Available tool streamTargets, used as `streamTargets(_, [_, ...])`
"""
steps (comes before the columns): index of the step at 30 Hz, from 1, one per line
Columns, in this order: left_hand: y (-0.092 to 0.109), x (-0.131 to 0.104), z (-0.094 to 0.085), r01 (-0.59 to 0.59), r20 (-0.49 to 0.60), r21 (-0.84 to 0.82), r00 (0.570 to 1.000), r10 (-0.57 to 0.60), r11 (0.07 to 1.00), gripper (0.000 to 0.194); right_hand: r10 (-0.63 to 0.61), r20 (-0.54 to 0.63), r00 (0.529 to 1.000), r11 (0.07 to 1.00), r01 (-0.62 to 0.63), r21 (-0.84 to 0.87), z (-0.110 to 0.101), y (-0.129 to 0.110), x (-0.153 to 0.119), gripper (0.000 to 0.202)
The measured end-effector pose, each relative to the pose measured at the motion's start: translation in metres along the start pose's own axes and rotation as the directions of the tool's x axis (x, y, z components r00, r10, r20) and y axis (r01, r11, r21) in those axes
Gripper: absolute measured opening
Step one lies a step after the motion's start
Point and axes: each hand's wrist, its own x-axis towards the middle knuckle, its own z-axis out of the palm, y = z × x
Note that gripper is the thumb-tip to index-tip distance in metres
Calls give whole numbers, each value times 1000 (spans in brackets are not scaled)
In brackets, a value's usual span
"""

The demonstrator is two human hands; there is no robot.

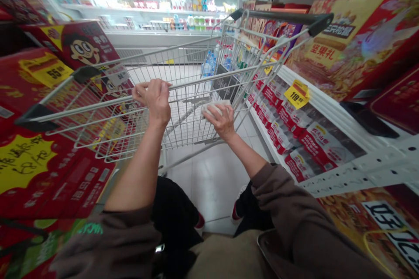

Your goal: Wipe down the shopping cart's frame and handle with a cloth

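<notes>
Left hand (156, 98) gripping cart (183, 74) rim, centre frame; right hand (222, 120) pressing white cloth (214, 105), mostly hidden beneath fingers.

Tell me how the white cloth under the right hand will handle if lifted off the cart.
The white cloth looks thin and crumpled under the right hand, so probably floppy and light. Pressed against the wire cart, it would likely drape, and seems unlikely to roll or break.

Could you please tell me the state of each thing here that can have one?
Shopping cart: upright, basket empty.
Left hand: closed around the cart's top rail.
Right hand: pressing a white cloth against the cart's wire side.
Yellow price tag: hanging from the shelf edge.
</notes>
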Motion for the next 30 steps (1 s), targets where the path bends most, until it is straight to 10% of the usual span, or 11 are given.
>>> streamTargets(10, [55, -9, 25, -91, 137, 26, 987, 86, 996, 43, 69, -31, 997, 997, -70, -30, -4, 2, 8, 34])
streamTargets(16, [50, -17, 42, -95, 100, 1, 991, 94, 996, 42, -34, 66, 997, 999, 35, -12, 7, -5, -35, 26])
streamTargets(24, [47, -15, 43, -117, 47, 25, 992, 116, 993, 40, 134, -91, 987, 990, -138, -42, -21, 26, 8, 38])
streamTargets(30, [57, -10, 35, -146, 102, 15, 984, 144, 989, 40, 16, 49, 999, 1000, -15, -12, -7, 9, -24, 23])
